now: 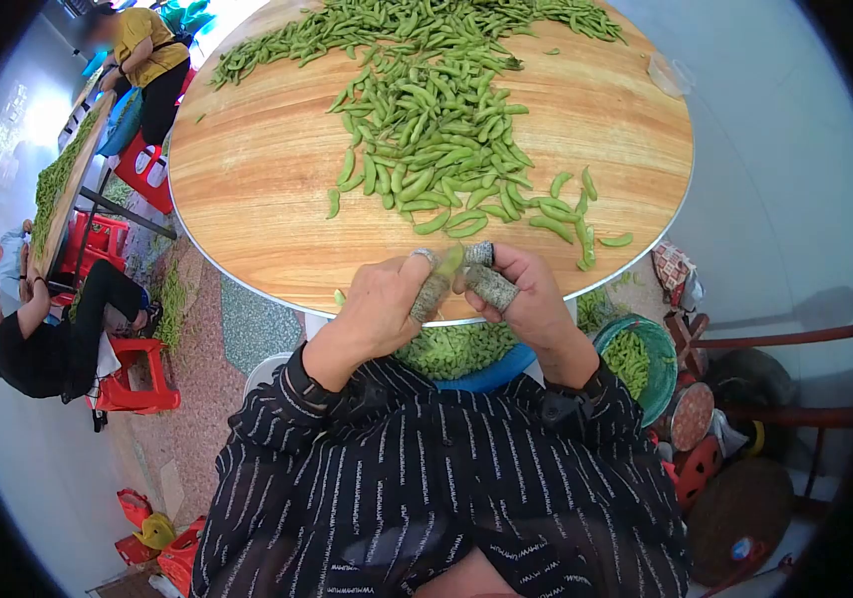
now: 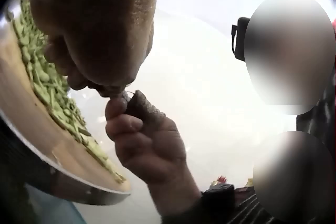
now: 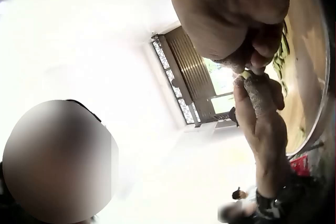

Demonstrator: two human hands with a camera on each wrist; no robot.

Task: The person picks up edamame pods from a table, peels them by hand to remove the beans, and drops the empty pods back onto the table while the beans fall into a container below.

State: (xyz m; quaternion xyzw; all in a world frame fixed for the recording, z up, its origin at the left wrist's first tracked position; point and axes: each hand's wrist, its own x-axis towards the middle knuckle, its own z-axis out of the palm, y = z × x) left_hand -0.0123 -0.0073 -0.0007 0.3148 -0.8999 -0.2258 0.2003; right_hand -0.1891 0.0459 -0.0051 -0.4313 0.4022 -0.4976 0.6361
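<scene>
A green soybean pod (image 1: 452, 260) is pinched between both hands, just over the near edge of the round wooden table (image 1: 277, 214). My left hand (image 1: 379, 301) grips it from the left, thumb and fingers curled in. From the right, my right hand (image 1: 534, 304) pinches it with a thumb and finger wrapped in grey speckled sleeves. The two hands' fingertips meet, as the left wrist view also shows with the right hand (image 2: 149, 145) below. In the right wrist view a yellow-green bit of pod (image 3: 245, 74) shows between them. Beyond lies a large heap of pods (image 1: 426, 130).
Below the table edge, a blue basin (image 1: 491, 377) holds shelled green beans (image 1: 456, 349). A green basket (image 1: 661, 399) with green contents stands at right. Red stools (image 1: 138, 379) and people (image 1: 48, 339) at another table are on the left. A clear plastic cup (image 1: 671, 75) lies at the far right edge.
</scene>
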